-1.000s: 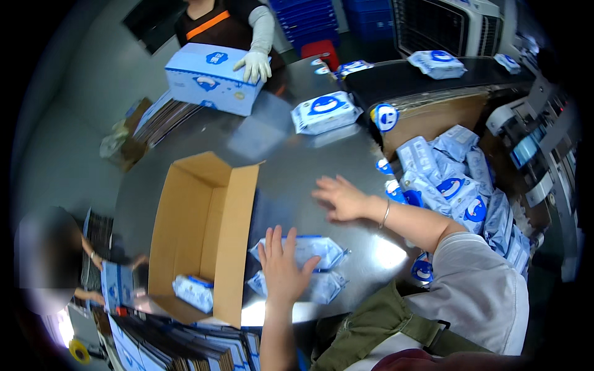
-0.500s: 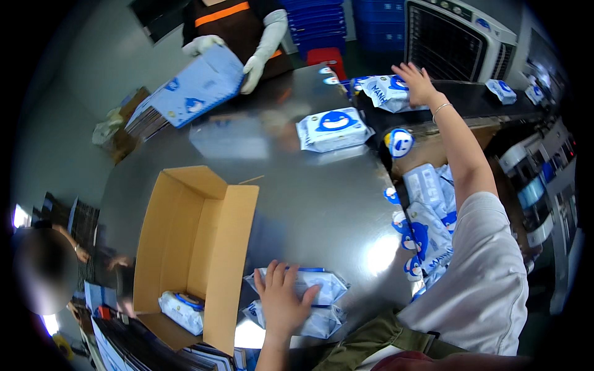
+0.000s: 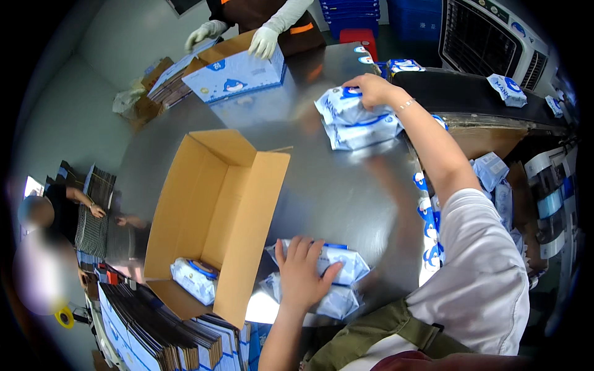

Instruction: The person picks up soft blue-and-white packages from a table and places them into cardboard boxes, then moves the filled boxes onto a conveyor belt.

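Right hand (image 3: pixel 373 90) atop far wipe packs (image 3: pixel 356 117)

printed blue carton (image 3: pixel 238 73), flattened boxes (image 3: pixel 154 337), air cooler (image 3: pixel 492 31)

Two white-and-blue soft wipe packs (image 3: pixel 322 263) lie stacked under the near hand, two more (image 3: pixel 359 120) under the far hand, and one (image 3: pixel 195 278) sits inside the single open brown cardboard box (image 3: pixel 216 210). One blue-and-white printed carton (image 3: pixel 235 74) stands across the bench. Two more packs (image 3: pixel 506 89) lie on the black conveyor.
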### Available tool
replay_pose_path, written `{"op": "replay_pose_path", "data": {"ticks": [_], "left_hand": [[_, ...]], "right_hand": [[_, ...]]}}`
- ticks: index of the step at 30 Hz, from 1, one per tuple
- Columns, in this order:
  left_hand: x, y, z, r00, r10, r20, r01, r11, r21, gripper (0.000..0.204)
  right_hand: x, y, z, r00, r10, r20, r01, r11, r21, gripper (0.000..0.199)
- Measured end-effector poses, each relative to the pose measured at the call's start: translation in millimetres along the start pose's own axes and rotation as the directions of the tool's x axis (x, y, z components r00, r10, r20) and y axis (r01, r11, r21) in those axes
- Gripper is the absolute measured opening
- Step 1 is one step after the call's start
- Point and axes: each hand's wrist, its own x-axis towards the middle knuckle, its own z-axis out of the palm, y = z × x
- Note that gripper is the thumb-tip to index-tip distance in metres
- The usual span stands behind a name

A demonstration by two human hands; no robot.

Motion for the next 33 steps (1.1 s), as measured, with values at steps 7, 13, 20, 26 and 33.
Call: {"op": "replay_pose_path", "data": {"ticks": [7, 13, 20, 26, 33], "left_hand": [[-9, 12, 4, 0.989, 0.137, 0.051, -0.132, 0.987, -0.097, 0.052], [-34, 11, 2, 0.994, 0.105, -0.031, -0.108, 0.991, -0.081, 0.057], [-154, -4, 23, 0.622, -0.767, 0.156, 0.521, 0.257, -0.814, 0.058], [-160, 13, 40, 0.653, -0.674, 0.345, 0.175, -0.309, -0.935, 0.059], [-152, 41, 15, 0.726, -0.678, -0.116, 0.109, 0.280, -0.954, 0.078]], "right_hand": [[-229, -130, 17, 0.976, -0.158, -0.153, 0.134, 0.978, -0.157, 0.091], [-186, -135, 19, 0.988, -0.149, -0.039, 0.152, 0.980, 0.128, 0.100], [-133, -79, 37, 0.830, -0.108, 0.547, -0.310, 0.726, 0.614, 0.108], [-190, -135, 91, 0.858, -0.192, 0.476, -0.404, 0.319, 0.857, 0.079], [-240, -51, 102, 0.998, -0.038, 0.053, -0.051, 0.064, 0.997, 0.066]]}}
